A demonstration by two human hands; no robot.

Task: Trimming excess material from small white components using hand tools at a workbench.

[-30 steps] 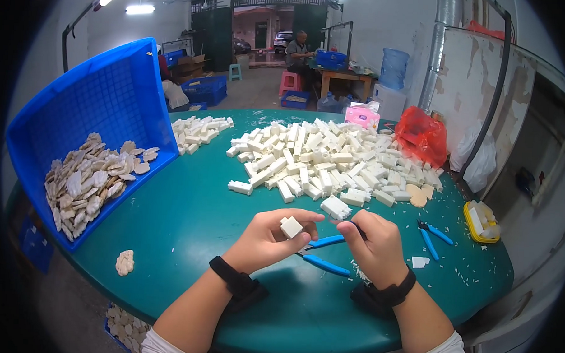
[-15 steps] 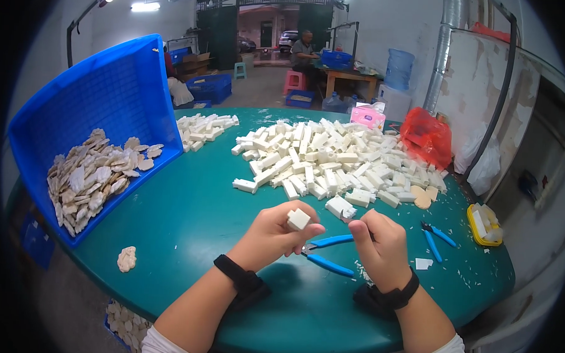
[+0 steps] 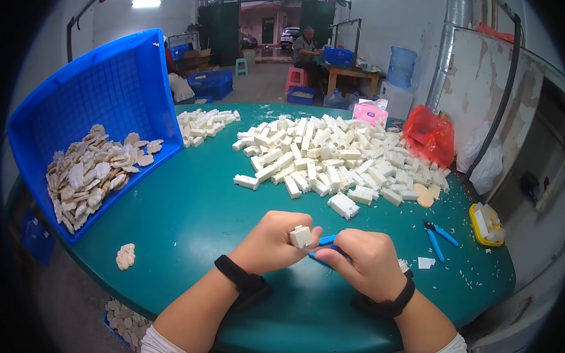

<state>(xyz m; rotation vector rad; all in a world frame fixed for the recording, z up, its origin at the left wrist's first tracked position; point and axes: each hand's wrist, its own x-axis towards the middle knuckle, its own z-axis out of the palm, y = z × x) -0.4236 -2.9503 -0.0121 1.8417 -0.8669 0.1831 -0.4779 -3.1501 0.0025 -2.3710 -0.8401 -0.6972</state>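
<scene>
My left hand (image 3: 271,241) is closed round a cream-white rectangular plastic piece (image 3: 301,237), its squarish end pointing up between thumb and fingers. Just to the right, my right hand (image 3: 370,260) has its fingers curled over the blue handles of a pair of cutting pliers (image 3: 327,240). The pliers' jaws are hidden beside my left fingers, so I cannot tell whether they touch the piece. Beyond my hands lies a large heap of similar white pieces (image 3: 320,156), with one loose piece (image 3: 343,205) at its near edge.
A tilted blue crate (image 3: 98,117) at left holds flat, pale, irregular pieces. One such piece (image 3: 125,256) lies on the green table (image 3: 187,235). At right are second blue-handled pliers (image 3: 438,240), a yellow tray (image 3: 478,228) and a red bag (image 3: 427,135). A person sits far back.
My right hand has come down and left onto the blue-handled pliers and closed on them. The white piece stays in my left hand, which has lowered slightly.
</scene>
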